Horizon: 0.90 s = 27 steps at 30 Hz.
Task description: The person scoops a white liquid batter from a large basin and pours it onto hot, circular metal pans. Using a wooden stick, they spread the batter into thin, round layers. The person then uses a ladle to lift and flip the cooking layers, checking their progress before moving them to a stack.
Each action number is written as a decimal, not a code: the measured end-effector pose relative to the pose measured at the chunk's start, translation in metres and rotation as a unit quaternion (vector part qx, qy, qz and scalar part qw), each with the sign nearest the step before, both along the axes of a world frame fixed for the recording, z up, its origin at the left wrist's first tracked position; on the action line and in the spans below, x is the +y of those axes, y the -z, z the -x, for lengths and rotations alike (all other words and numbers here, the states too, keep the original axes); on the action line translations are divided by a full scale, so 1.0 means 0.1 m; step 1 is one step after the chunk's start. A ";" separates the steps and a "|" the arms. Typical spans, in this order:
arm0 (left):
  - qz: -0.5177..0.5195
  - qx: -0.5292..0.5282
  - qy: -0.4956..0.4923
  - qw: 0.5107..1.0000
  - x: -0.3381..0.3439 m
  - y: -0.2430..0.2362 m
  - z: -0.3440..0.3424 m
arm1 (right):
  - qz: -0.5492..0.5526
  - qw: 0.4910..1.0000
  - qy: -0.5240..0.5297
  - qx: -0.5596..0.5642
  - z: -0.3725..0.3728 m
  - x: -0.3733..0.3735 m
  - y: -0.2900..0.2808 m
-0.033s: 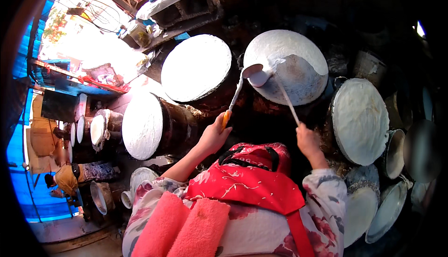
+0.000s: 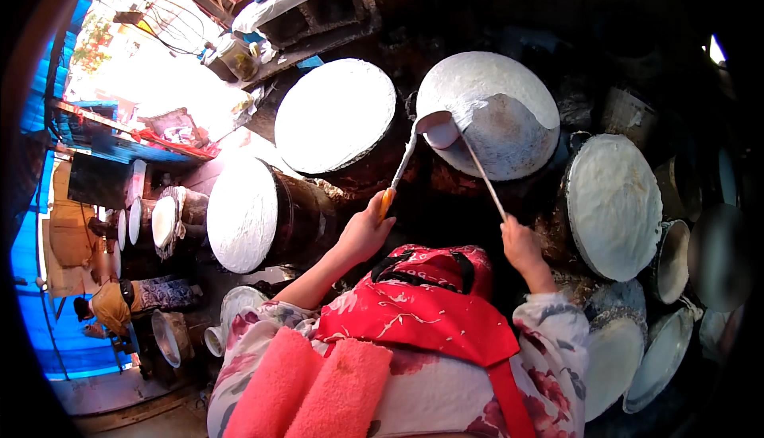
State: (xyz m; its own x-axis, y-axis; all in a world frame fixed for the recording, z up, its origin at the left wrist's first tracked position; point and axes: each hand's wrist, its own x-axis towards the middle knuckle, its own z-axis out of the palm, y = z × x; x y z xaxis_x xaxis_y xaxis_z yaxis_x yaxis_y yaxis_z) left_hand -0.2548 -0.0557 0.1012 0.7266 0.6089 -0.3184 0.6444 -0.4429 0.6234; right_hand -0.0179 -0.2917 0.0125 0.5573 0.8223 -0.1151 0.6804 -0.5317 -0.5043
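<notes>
My left hand (image 2: 368, 227) is closed around the yellow grip of a ladle (image 2: 439, 131). Its round bowl hangs over the near left rim of a large dark vat. A thick white layer (image 2: 477, 72) covers the far and left part of that vat's top. Greyish liquid (image 2: 513, 144) shows at the near right, past the layer's ragged edge. In my right hand (image 2: 525, 249), fingers wrapped, is a thin stick (image 2: 484, 175). Its upper end meets the ladle's bowl; whether it touches the inside or only the rim I cannot tell.
White-topped vats stand beside it: one at left (image 2: 334, 116), another nearer left (image 2: 243, 215), one at right (image 2: 613, 207). Several pale round basins (image 2: 660, 358) lie lower right. A block shelf (image 2: 318, 12) holds a small fan. Far left, a person in yellow (image 2: 111, 307) bends over.
The stick's tip has shifted left, from the edge of the white layer to the ladle's bowl. My right hand has moved slightly left and down. The bowl has turned a little.
</notes>
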 end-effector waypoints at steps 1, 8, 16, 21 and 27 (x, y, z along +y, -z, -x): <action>-0.035 0.022 0.021 0.999 0.02 0.02 0.07 | -0.023 0.999 0.016 0.034 0.11 -0.04 0.05; -0.156 0.016 0.196 0.968 0.34 0.09 0.26 | -0.229 0.853 0.336 0.326 1.15 -0.01 0.28; 0.183 -0.232 -0.057 0.954 0.58 0.26 0.50 | -0.226 0.953 0.195 0.054 1.58 1.37 0.72; 0.286 -0.221 -0.087 0.928 0.64 0.03 0.76 | -0.222 0.902 0.326 0.173 1.61 0.84 0.97; 0.339 -0.238 -0.084 0.906 0.56 0.14 0.76 | -0.152 0.967 0.204 0.014 1.74 1.03 0.65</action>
State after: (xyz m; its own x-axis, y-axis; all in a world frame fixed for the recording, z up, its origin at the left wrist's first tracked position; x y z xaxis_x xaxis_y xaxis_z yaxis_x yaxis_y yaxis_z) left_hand -0.3310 0.0001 0.0871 0.7946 0.5053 -0.3366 0.2543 0.2264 0.9403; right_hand -0.1918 -0.1891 -0.0522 0.8425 0.5332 0.0770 0.4288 -0.5772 -0.6949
